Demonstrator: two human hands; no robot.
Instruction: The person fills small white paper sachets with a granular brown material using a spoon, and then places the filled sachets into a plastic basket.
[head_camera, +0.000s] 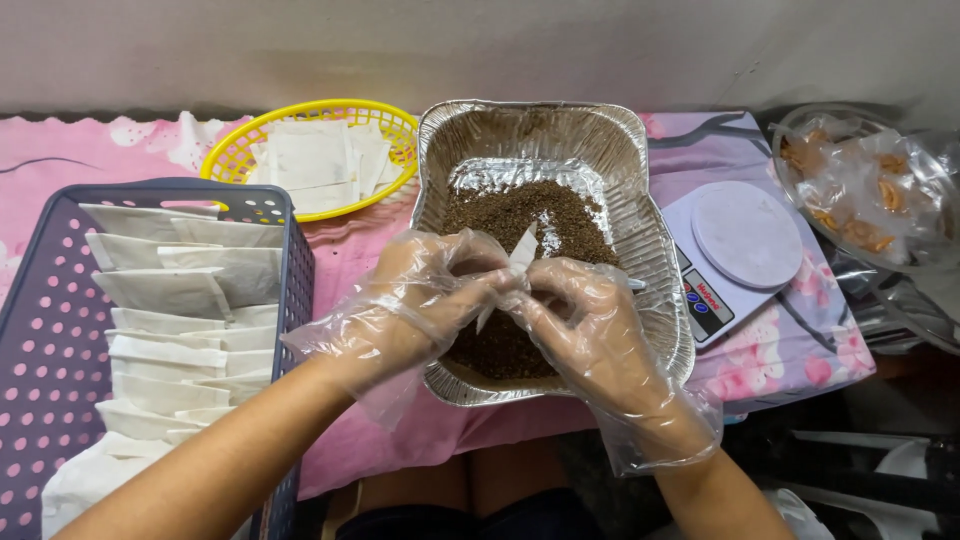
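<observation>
Head view: left hand (415, 300), right hand (585, 325) pinch upright sachet (522, 252).

Both forearms bare, entering from the lower edge and converging toward centre. Left hand (415, 300) in a loose clear plastic glove, palm turned inward, fingers (480, 270) curled and pinched together. Right hand (590, 325) gloved likewise, cuff flaring at the wrist, fingers bent, tips meeting those of the left hand. Hands touching at the fingertips.

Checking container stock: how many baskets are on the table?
2: a grey basket of sachets at left, a yellow basket of sachets behind it. Others may lie outside the view.
</observation>
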